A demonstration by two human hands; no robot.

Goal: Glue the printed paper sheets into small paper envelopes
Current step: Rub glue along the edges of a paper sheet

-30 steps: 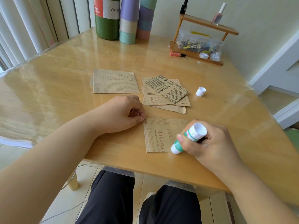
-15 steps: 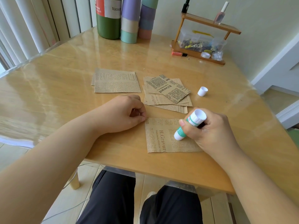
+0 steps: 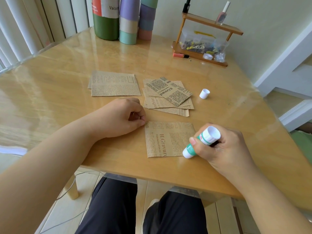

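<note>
A brown newspaper-print sheet [image 3: 166, 139] lies flat near the table's front edge. My left hand [image 3: 121, 117] rests curled on the table, its thumb and forefinger holding the sheet's far left corner. My right hand [image 3: 222, 147] grips a green and white glue stick [image 3: 200, 142], tilted, with its tip on the sheet's near right edge. The stick's white cap [image 3: 204, 93] stands apart on the table to the right. A loose pile of printed pieces [image 3: 168, 97] lies behind the sheet, and a larger flat printed sheet [image 3: 114, 84] lies to the left of the pile.
Tall green, lilac and teal cylinders [image 3: 118, 19] stand at the table's far edge. A small wooden shelf [image 3: 202, 41] with a clear box of clips and a nail polish bottle stands at the back right. The table's [image 3: 50, 98] front edge is just below the sheet.
My right hand slid the glue stick's tip up across the sheet and then back down to its near edge. My left hand stayed at the corner.
</note>
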